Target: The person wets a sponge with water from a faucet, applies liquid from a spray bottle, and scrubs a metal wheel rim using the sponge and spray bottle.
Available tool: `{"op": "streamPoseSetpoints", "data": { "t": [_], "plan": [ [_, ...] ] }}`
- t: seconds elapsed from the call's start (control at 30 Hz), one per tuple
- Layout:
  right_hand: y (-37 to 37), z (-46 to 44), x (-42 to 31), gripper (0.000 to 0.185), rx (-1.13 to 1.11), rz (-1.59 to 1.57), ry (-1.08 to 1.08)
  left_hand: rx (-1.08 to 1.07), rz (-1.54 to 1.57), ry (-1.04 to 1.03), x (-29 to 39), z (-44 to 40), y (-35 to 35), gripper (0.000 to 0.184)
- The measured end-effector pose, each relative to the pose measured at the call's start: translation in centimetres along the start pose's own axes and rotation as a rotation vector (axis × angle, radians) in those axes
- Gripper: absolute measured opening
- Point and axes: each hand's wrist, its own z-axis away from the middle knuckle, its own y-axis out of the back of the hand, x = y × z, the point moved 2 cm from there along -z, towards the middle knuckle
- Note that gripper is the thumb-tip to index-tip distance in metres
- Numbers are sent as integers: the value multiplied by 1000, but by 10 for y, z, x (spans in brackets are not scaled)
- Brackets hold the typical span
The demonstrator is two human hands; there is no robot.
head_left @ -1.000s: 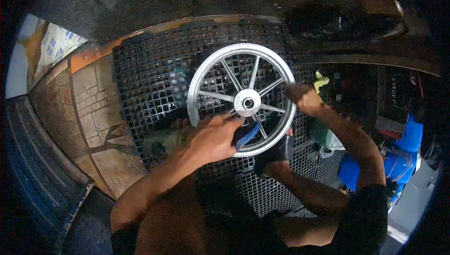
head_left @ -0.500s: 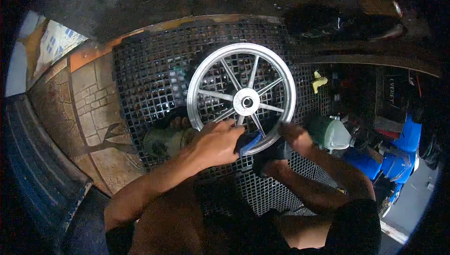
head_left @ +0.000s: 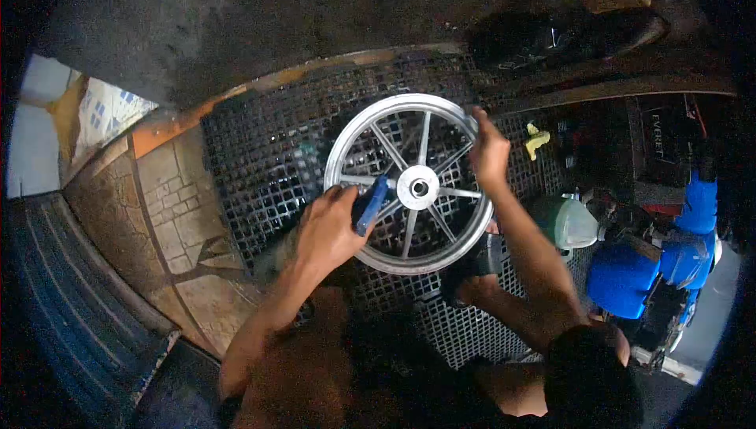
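Black grid matting (head_left: 268,157), silver spoked metal wheel (head_left: 409,263) above it, left hand (head_left: 324,228) closed around blue object (head_left: 372,207) over spokes, right hand (head_left: 490,155) at rim, grip unclear, translucent jug (head_left: 577,223) nearby, contents unclear.

Holding blue object (head_left: 370,207) in left hand (head_left: 324,232) at left spokes of 8-spoke silver wheel (head_left: 417,187), touching upper-right rim with right hand (head_left: 490,159), working over black grid mat (head_left: 264,185).
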Motion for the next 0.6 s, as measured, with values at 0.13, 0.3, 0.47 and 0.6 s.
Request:
{"op": "streamPoseSetpoints", "data": {
  "t": [0.13, 0.3, 0.47, 0.6],
  "plan": [
    [-101, 12, -39, 58, 302, -296, -204, 86, -22, 11, 4, 4, 6, 41],
    [-132, 18, -107, 59, 349, -311, -181, 217, -92, -52, -7, 6, 9, 36],
    [-137, 43, -128, 51, 72, -400, 1, 103, -49, 40, -8, 7, 15, 51],
    [-102, 37, -117, 47, 314, -430, -163, 128, -40, 76, -8, 10, 18, 46]
  ]
}}
